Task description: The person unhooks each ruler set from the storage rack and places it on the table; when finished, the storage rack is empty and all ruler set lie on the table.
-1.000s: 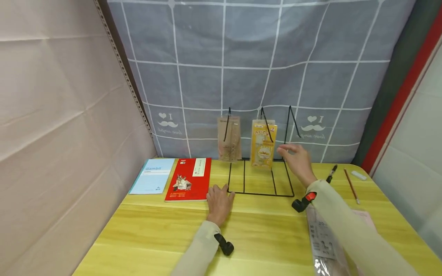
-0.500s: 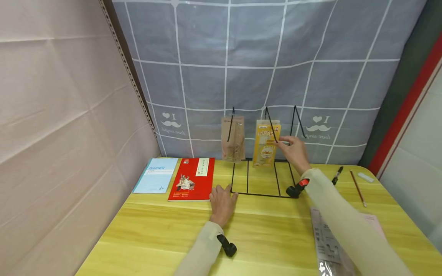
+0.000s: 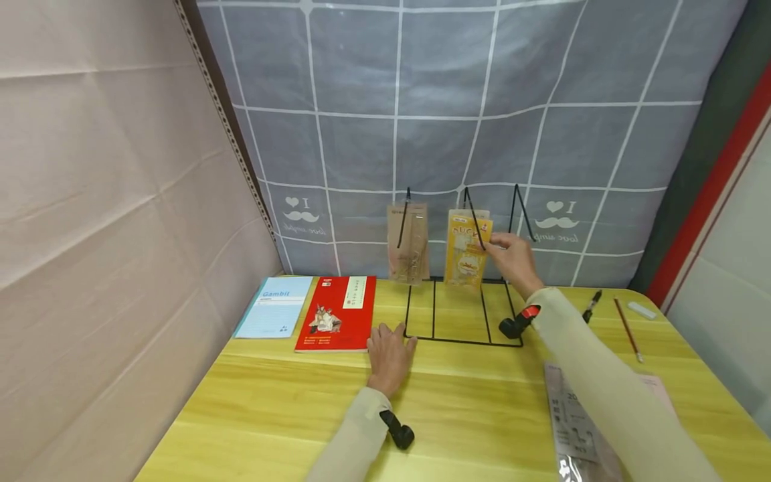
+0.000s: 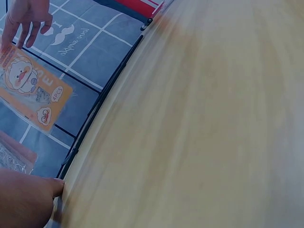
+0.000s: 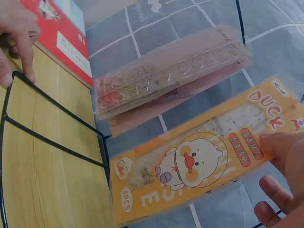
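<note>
A black wire display rack [image 3: 464, 341] stands on the table with several long hooks. From the middle hook hangs a yellow duck-printed packet [image 3: 462, 258], marked 4PCS, with another packet behind it. My right hand [image 3: 513, 261] pinches the packet's right edge; in the right wrist view, its thumb side meets the card near the top. On the left hook hang clear packets holding a ruler [image 5: 175, 80]. My left hand [image 3: 388, 355] rests on the table at the rack's front left corner, fingers spread and touching the base wire.
Left of the rack lie a red book [image 3: 337, 314] and a light blue notebook [image 3: 274, 308]. To the right are a pen [image 3: 593, 305], a pencil [image 3: 629, 330] and a white eraser [image 3: 641, 310]. A clear packet [image 3: 572, 428] lies partly under my right sleeve. A grey checked cloth [image 3: 446, 80] hangs behind.
My right hand has moved left from beside the yellow packet and taken its right edge. The packet has swung and turned slightly. My left hand stays by the rack's corner.
</note>
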Demonstrator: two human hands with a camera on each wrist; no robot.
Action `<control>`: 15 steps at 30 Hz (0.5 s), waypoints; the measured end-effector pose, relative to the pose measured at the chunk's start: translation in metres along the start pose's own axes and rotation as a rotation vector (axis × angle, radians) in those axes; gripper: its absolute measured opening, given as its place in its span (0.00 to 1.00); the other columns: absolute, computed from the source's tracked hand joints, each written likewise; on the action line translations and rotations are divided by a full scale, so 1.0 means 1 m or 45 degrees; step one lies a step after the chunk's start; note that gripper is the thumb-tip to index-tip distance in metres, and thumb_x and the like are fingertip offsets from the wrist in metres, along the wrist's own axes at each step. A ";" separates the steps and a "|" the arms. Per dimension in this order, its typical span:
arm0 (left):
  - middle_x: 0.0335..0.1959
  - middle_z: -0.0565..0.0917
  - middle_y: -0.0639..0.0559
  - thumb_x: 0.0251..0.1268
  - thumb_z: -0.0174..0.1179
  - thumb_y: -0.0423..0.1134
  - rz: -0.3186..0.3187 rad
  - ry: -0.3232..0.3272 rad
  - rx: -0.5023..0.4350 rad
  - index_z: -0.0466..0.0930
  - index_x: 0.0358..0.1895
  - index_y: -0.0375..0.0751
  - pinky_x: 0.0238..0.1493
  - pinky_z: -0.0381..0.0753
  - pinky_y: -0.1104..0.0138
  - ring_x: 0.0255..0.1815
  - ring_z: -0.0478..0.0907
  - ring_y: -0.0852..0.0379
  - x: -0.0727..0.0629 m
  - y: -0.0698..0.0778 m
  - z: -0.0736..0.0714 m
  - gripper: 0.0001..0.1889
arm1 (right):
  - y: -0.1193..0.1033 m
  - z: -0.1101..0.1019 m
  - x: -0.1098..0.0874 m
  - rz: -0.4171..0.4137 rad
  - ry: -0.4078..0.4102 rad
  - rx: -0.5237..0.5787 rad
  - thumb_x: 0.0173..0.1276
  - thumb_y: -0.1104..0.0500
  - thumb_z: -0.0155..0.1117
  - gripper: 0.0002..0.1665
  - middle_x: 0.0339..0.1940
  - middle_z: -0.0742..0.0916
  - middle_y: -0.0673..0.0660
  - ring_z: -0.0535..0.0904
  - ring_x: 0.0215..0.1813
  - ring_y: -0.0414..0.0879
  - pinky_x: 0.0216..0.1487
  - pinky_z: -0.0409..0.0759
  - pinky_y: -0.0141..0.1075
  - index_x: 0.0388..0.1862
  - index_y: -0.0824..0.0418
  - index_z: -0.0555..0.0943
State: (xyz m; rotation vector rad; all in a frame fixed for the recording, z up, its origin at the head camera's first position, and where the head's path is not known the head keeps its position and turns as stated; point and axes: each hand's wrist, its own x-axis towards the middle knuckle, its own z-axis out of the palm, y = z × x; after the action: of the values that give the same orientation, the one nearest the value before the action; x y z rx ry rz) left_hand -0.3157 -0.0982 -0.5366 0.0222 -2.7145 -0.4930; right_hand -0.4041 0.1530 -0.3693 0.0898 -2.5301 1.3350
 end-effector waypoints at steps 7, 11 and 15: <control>0.36 0.75 0.46 0.69 0.67 0.55 0.014 0.014 0.026 0.84 0.64 0.47 0.37 0.51 0.64 0.32 0.57 0.52 0.000 -0.001 0.000 0.25 | -0.003 -0.002 -0.004 -0.041 0.026 -0.017 0.76 0.48 0.66 0.26 0.71 0.80 0.65 0.71 0.75 0.63 0.73 0.70 0.58 0.58 0.69 0.86; 0.35 0.75 0.46 0.69 0.67 0.54 0.014 0.010 0.018 0.84 0.64 0.47 0.37 0.50 0.64 0.32 0.57 0.52 0.000 -0.001 0.000 0.25 | -0.006 -0.003 -0.009 -0.044 0.008 -0.022 0.76 0.48 0.66 0.26 0.72 0.79 0.65 0.70 0.76 0.63 0.74 0.69 0.59 0.58 0.69 0.86; 0.35 0.75 0.46 0.69 0.67 0.54 0.011 0.012 0.024 0.85 0.64 0.47 0.36 0.50 0.64 0.32 0.56 0.52 -0.002 -0.001 -0.001 0.25 | -0.007 -0.005 -0.015 -0.052 -0.004 -0.029 0.76 0.47 0.65 0.27 0.74 0.77 0.65 0.68 0.78 0.64 0.75 0.68 0.60 0.59 0.69 0.85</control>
State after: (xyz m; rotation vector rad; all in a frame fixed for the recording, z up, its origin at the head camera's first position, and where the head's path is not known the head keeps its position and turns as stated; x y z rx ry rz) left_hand -0.3140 -0.0989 -0.5367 0.0175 -2.7091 -0.4641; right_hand -0.3871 0.1517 -0.3650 0.1385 -2.5315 1.2915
